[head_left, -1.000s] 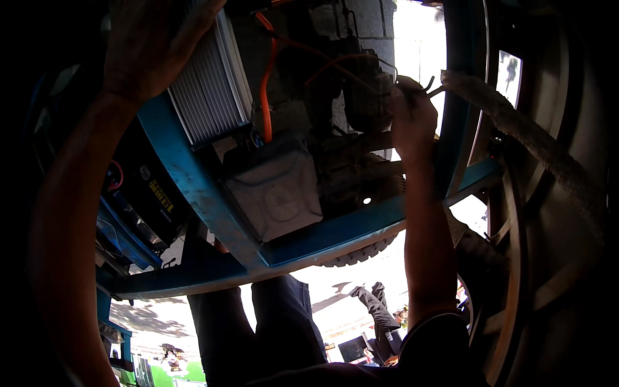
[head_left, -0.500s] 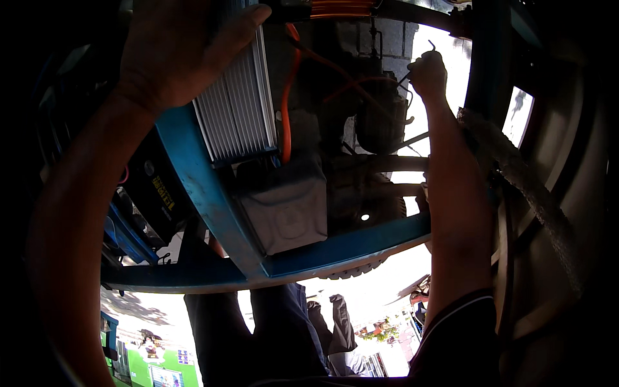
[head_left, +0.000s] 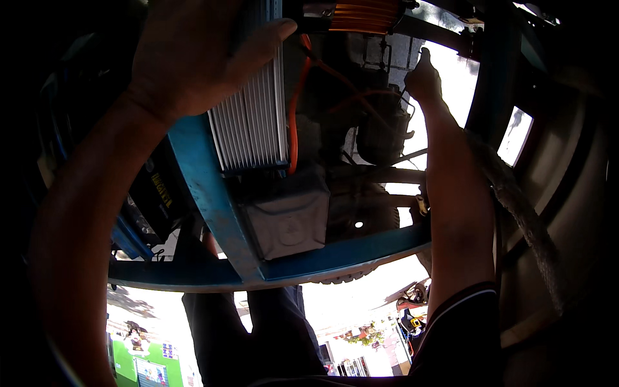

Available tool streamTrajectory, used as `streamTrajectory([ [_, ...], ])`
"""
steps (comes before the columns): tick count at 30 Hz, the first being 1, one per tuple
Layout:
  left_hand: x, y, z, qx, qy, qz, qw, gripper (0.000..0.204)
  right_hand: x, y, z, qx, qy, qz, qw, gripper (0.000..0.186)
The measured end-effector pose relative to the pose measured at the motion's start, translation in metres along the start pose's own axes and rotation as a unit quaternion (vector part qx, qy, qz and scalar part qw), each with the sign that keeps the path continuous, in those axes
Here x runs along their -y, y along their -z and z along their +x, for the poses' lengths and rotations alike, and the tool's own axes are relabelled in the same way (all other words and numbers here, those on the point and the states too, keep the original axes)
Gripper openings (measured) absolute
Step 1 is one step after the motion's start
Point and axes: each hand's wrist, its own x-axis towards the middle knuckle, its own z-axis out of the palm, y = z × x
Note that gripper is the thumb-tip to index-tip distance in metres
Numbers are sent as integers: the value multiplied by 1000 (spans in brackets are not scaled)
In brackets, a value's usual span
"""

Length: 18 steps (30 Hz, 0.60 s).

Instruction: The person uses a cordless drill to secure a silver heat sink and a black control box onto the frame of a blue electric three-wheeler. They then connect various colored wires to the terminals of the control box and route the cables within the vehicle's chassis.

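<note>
My left hand (head_left: 193,68) lies over the upper part of a silver finned metal box (head_left: 248,132), thumb stretched across its edge. The other fingers are lost in the dark near the upper edge. Far right, my right hand (head_left: 423,80) is closed around a thin dark bent rod (head_left: 405,98), seen only in part below the fist. Beside this hand are a dark rounded cylinder (head_left: 380,138) and thin bent metal pipes. An orange cable (head_left: 295,109) runs down along the finned box, and a grey square cover (head_left: 288,219) sits below it.
A blue metal frame (head_left: 209,193) crosses in front of me, with a front bar (head_left: 348,248) near my legs. A black box (head_left: 155,190) sits at the left, an orange finned part (head_left: 364,16) at the far edge. A rough-wrapped bar (head_left: 525,213) slants by my right arm.
The view has shifted slightly, so the frame and finned box sit farther right. My right fist has turned a little, and the rod's hooked end above it no longer shows clearly. My left hand stays on the box.
</note>
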Motion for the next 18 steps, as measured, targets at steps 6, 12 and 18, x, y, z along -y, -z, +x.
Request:
streamTrajectory([
  [6,3,-3,0,-3,-7,20,1000,58,-10,-1,35,-34,107,2,994,41],
  [12,-3,3,1,-7,-10,12,1000,57,-2,-8,57,42,12,-2,999,33],
  [18,4,-11,6,-60,-47,-6,997,57,-17,-30,78,30,32,-146,988,23],
])
